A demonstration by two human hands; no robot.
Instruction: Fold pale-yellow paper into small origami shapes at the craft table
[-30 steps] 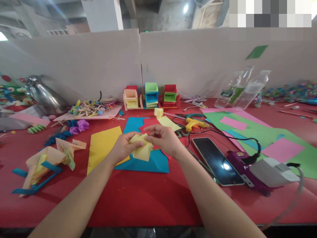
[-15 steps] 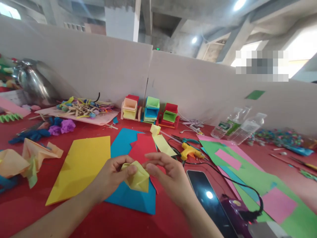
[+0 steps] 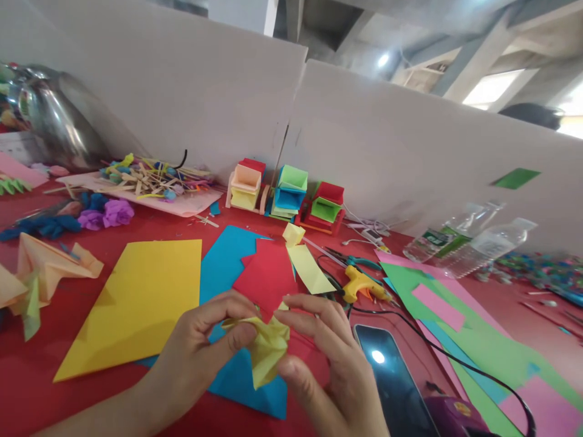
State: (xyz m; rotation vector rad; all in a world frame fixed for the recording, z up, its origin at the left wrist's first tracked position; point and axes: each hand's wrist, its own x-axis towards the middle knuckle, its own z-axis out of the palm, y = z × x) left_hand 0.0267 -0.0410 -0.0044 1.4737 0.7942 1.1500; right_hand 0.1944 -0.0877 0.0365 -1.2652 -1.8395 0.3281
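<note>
A pale yellow piece of folded paper (image 3: 268, 349), creased and crumpled, is held over the blue sheet in front of me. My left hand (image 3: 207, 352) pinches its left side between thumb and fingers. At the right side, my right hand (image 3: 330, 358) has its fingertips on the upper edge and its thumb low against the paper. Beneath lie a blue sheet (image 3: 250, 388) and red paper (image 3: 266, 270). Left of them is a large yellow sheet (image 3: 136, 303). A pale yellow strip (image 3: 312, 267) and a small folded yellow piece (image 3: 294, 234) lie just beyond the hands.
A phone (image 3: 394, 382) and a yellow glue gun (image 3: 364, 284) with a black cable lie to the right, near green paper (image 3: 455, 309) and plastic bottles (image 3: 483, 246). Colourful paper boxes (image 3: 290, 188) stand by the partition. Peach folded paper (image 3: 54, 267) and a metal jug (image 3: 64, 121) are left.
The yellow paper has been turned and looks more crumpled. My right fingers have closed in around its right side. The camera view has tilted down and shifted slightly.
</note>
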